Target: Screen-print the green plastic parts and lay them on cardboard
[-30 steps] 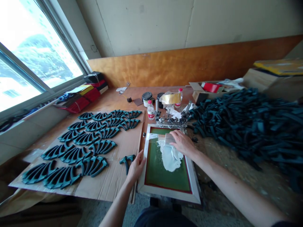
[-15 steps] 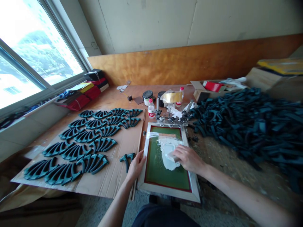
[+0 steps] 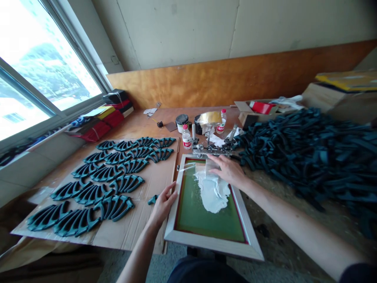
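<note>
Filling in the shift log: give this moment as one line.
left hand: on screen frame edge | right hand: holding squeegee on white ink | dark parts: on cardboard

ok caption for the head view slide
Left hand steadies the screen frame; right hand presses a squeegee into white ink.

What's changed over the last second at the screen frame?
The right hand pulled the squeegee toward the person through the white ink, then pushed it back to the far end. The screen frame now has its near edge tipped up. The left hand stayed on the frame's left side; the laid-out dark parts are unmoved.
</note>
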Motion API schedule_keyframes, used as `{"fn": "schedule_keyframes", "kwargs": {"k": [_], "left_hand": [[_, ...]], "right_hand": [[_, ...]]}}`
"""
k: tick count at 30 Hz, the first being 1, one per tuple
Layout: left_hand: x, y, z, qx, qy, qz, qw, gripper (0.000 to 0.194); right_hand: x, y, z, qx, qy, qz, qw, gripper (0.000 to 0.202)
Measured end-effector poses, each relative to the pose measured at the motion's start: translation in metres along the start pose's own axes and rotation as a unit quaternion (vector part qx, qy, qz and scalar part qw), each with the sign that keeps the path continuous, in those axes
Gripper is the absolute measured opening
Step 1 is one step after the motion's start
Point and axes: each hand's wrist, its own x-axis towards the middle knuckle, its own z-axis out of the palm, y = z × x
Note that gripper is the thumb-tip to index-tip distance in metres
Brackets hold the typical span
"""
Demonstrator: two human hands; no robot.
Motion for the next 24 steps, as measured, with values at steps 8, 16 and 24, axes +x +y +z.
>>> {"fn": "schedule_keyframes", "kwargs": {"k": [8,16,24], "left_hand": [[0.023,0.121,0.018,-0.155,0.048,0.168,0.972,0.051],[0.016,0.073,0.07,-0.224,0.094,0.075,0.967,0.055],[-0.037,-0.043,0.115,-0.257,0.0,-0.183,0.949,0.057]], "right_hand": [[-0.055,0.077,0.01,0.054,0.052,0.168,0.983,0.03],[-0.105,0.006,0.087,0.007,-0.084,0.107,0.991,0.011],[-0.123,-0.066,0.092,0.138,-0.021,-0.031,0.99,0.008]]}}
